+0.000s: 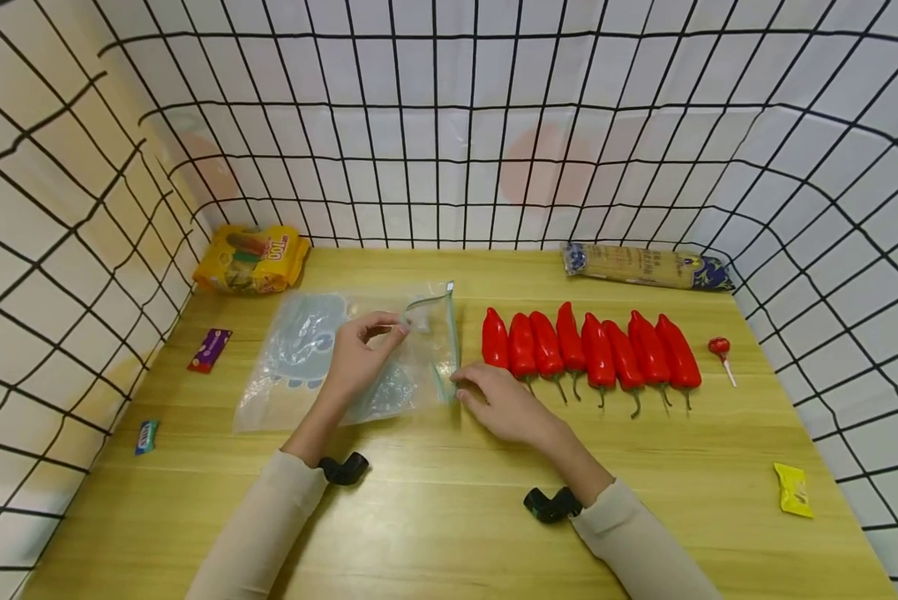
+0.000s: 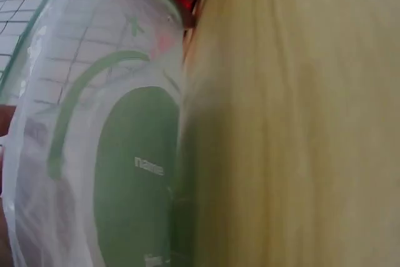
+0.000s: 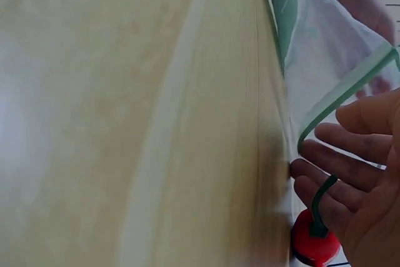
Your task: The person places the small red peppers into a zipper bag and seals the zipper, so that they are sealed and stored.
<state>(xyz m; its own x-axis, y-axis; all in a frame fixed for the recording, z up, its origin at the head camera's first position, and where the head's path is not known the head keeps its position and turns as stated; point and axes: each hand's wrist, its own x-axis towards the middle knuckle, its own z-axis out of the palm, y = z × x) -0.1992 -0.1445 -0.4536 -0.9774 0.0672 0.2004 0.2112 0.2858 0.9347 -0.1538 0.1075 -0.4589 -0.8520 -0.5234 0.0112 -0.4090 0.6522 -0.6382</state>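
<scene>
A clear zip bag [image 1: 269, 400] with a pale blue-green printed figure lies flat on the wooden table, its zip edge facing right. My left hand [image 1: 359, 358] pinches the upper film near that edge and lifts it, so the mouth gapes. In the left wrist view the raised bag [image 2: 134, 154] shows a green shape and the word "name". At the lower corner of the mouth is my right hand [image 1: 505, 406], its fingers loosely extended beside the green zip strip [image 3: 350, 89]. Several red peppers [image 1: 599, 350] with green stems lie in a row to the right.
Along the back lie a yellow snack packet [image 1: 250, 260] and a long noodle packet [image 1: 647, 267]. A purple wrapper [image 1: 210, 350] and a small blue-green packet [image 1: 146, 437] are at left, a lollipop [image 1: 720, 346] and a yellow sachet [image 1: 794, 490] at right. Black wire mesh [image 1: 434, 158] surrounds the table.
</scene>
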